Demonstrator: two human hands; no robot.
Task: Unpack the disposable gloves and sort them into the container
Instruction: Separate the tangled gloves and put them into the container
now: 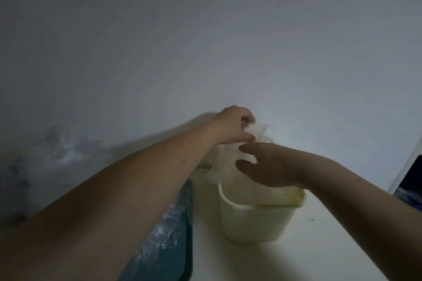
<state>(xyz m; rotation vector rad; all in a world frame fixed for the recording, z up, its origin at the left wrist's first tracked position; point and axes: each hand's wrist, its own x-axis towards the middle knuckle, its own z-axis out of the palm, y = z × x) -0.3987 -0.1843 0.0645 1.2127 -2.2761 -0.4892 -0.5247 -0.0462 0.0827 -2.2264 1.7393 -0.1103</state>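
A bunch of thin, whitish gloves (261, 130) hangs just above the far rim of a pale container (251, 223). The view is dim and blurred. The left hand (235, 124) is curled round the top of the bunch, gripping it. The right hand (267, 164) is open, its fingers fairly straight, lying against the gloves over the container's mouth. The container stands on a pale table (228, 264) near a wall (205, 29). A teal object (164, 242) lies just left of it, and crumpled clear plastic (64, 150) lies farther left.
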